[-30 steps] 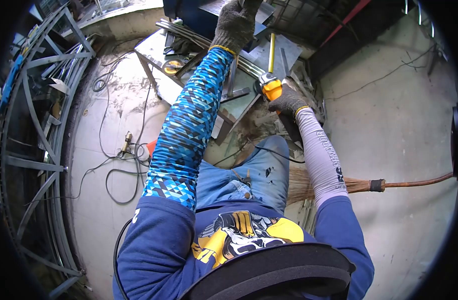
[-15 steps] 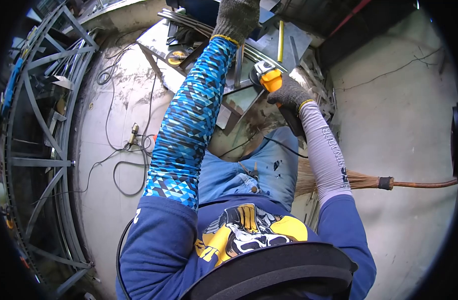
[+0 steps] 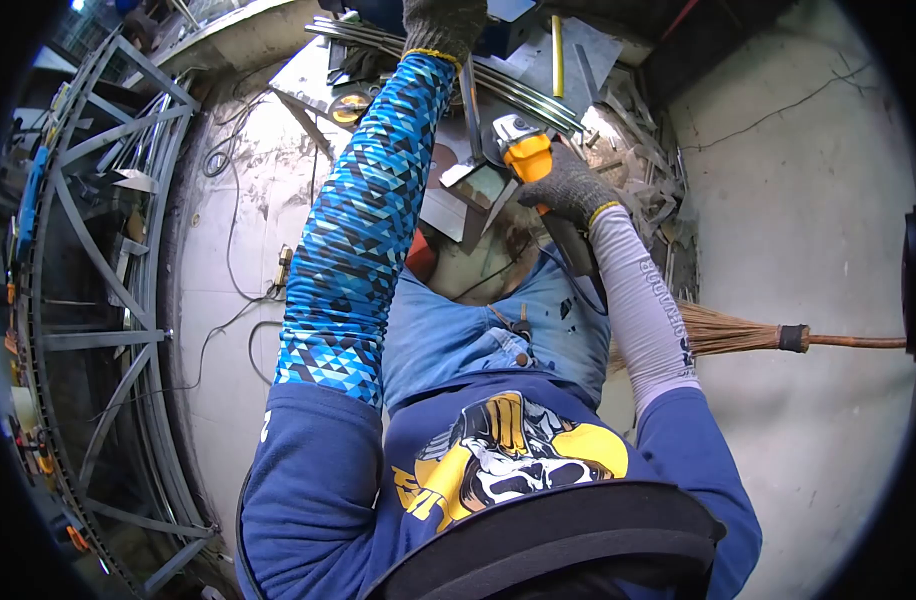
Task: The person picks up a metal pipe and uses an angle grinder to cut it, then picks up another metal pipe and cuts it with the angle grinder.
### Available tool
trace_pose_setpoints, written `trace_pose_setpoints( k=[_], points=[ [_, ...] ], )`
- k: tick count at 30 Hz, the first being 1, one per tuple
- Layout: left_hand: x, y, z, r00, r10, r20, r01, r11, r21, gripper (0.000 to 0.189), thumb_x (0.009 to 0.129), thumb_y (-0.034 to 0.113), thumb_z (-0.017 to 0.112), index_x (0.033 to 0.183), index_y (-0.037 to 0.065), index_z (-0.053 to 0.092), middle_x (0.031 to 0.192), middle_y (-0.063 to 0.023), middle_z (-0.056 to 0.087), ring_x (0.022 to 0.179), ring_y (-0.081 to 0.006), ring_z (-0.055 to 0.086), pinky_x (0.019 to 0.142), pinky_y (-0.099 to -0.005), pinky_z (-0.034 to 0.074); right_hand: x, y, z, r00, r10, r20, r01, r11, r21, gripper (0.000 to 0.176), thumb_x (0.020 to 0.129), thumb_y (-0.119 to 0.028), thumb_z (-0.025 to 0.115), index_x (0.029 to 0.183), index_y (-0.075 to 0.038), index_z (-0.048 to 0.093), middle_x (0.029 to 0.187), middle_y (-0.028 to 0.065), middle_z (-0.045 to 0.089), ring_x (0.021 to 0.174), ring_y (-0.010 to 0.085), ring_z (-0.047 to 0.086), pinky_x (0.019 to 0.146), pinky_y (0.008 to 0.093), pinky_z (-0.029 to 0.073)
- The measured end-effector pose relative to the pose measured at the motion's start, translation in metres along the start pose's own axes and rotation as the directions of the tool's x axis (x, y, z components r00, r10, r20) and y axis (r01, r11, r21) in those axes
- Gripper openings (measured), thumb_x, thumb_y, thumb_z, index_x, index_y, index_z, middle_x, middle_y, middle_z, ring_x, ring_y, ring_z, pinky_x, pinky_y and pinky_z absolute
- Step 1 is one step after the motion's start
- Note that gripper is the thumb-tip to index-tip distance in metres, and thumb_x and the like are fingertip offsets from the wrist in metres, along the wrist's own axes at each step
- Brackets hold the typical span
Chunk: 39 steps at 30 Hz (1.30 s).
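My right hand (image 3: pixel 575 188), in a dark knit glove with a yellow cuff, is closed around a yellow and black angle grinder (image 3: pixel 527 154). The grinder's silver head points up and left, and its disc is mostly hidden. My left hand (image 3: pixel 442 26), gloved alike, reaches to the top edge, where its fingertips are out of sight. A narrow metal bar (image 3: pixel 471 112) runs down from beside that glove and tilts along with it. Below lies a dark angled metal piece (image 3: pixel 468 212), left of the grinder.
Metal tubes (image 3: pixel 528 97), a yellow bar (image 3: pixel 557 58) and a yellow tape measure (image 3: pixel 349 106) lie ahead. Cables (image 3: pixel 218 250) cross the floor at left, by a steel truss (image 3: pixel 103 342). A broom (image 3: pixel 740 330) lies at right, and something red (image 3: pixel 421 256) sits by my knee.
My left hand has moved left and up, and the metal bar's top has swung left with it. The grinder has shifted slightly left in my right hand. The view has shifted a little.
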<state>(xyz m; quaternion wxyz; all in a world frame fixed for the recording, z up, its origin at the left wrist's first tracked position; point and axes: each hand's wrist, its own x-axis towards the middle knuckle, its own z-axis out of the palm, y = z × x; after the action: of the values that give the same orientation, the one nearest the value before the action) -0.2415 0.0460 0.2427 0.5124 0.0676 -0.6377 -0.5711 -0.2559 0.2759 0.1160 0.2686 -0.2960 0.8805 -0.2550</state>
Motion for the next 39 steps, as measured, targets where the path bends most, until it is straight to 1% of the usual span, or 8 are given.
trace_pose_setpoints(
  k=[8,11,12,17,27,32,35,39],
  points=[
    [-0.011,-0.003,-0.013,0.979,0.047,-0.197,-0.017,0.988,0.152,0.065,0.099,0.069,0.053,0.084,0.006,0.062,0.063,0.0030,0.050,0.056,-0.0093,0.048,0.051,-0.0315,0.040,-0.041,0.014,-0.007,0.998,0.046,-0.042,-0.040,0.989,0.144,0.085,0.061,-0.033,0.091,0.131,0.000,0.057,0.126,0.0224,0.067,0.117,0.0363,0.066,0.101,0.0435,0.052],
    [0.009,-0.044,-0.017,0.739,0.619,-0.266,-0.530,0.778,0.337,0.068,0.099,0.071,0.051,0.088,0.004,0.064,0.063,0.0015,0.051,0.056,-0.0112,0.049,0.051,-0.0344,0.040,-0.029,0.044,0.022,0.994,0.036,-0.105,-0.022,0.992,0.127,0.087,0.061,-0.032,0.091,0.132,0.001,0.054,0.126,0.0239,0.066,0.118,0.0374,0.065,0.102,0.0439,0.052],
    [0.014,-0.056,-0.025,0.732,0.638,-0.238,-0.544,0.758,0.361,0.062,0.101,0.063,0.056,0.086,0.004,0.067,0.062,-0.0003,0.052,0.055,-0.0125,0.048,0.050,-0.0357,0.038,-0.041,0.031,0.022,0.989,0.059,-0.134,-0.044,0.992,0.117,0.087,0.062,-0.032,0.091,0.132,0.001,0.053,0.124,0.0242,0.066,0.117,0.0376,0.065,0.103,0.0440,0.051],
    [0.008,-0.046,-0.040,0.950,0.217,-0.225,-0.141,0.940,0.312,0.045,0.099,0.046,0.063,0.092,0.001,0.066,0.068,-0.0067,0.060,0.060,-0.0199,0.059,0.056,-0.0365,0.047,-0.036,0.029,0.029,0.991,0.063,-0.117,-0.039,0.979,0.202,0.087,0.062,-0.032,0.090,0.134,0.001,0.051,0.127,0.0242,0.065,0.120,0.0371,0.064,0.105,0.0433,0.050],
    [0.012,-0.044,-0.043,0.953,0.234,-0.192,-0.115,0.867,0.485,0.020,0.093,0.018,0.066,0.097,-0.001,0.065,0.077,-0.0135,0.070,0.072,-0.0293,0.070,0.066,-0.0389,0.054,-0.027,0.040,0.043,0.989,0.061,-0.138,-0.021,0.961,0.276,0.089,0.062,-0.033,0.090,0.136,-0.002,0.050,0.124,0.0214,0.067,0.116,0.0361,0.067,0.103,0.0425,0.052],
    [0.009,-0.033,-0.043,0.962,0.062,-0.267,0.016,0.960,0.280,0.062,0.099,0.061,0.058,0.097,0.000,0.066,0.073,-0.0094,0.066,0.067,-0.0247,0.063,0.065,-0.0402,0.051,-0.034,0.047,0.064,0.984,0.086,-0.155,-0.025,0.933,0.359,0.088,0.059,-0.032,0.091,0.132,-0.002,0.053,0.121,0.0187,0.069,0.113,0.0341,0.068,0.101,0.0411,0.053],
    [0.006,-0.032,-0.044,0.943,0.172,-0.285,-0.022,0.886,0.463,0.066,0.099,0.065,0.055,0.097,0.000,0.066,0.072,-0.0089,0.063,0.067,-0.0237,0.063,0.066,-0.0393,0.051,-0.032,0.049,0.073,0.983,0.071,-0.172,0.011,0.901,0.434,0.087,0.058,-0.031,0.091,0.131,-0.002,0.054,0.118,0.0175,0.070,0.111,0.0324,0.069,0.100,0.0405,0.054],
    [0.005,-0.029,-0.046,0.945,0.043,-0.323,0.083,0.927,0.367,0.073,0.099,0.071,0.051,0.095,-0.001,0.065,0.074,-0.0122,0.065,0.068,-0.0255,0.063,0.068,-0.0397,0.053,-0.033,0.050,0.078,0.986,0.080,-0.145,-0.001,0.879,0.476,0.086,0.058,-0.031,0.090,0.131,-0.002,0.054,0.118,0.0182,0.069,0.111,0.0323,0.069,0.100,0.0411,0.054]
  ],
)
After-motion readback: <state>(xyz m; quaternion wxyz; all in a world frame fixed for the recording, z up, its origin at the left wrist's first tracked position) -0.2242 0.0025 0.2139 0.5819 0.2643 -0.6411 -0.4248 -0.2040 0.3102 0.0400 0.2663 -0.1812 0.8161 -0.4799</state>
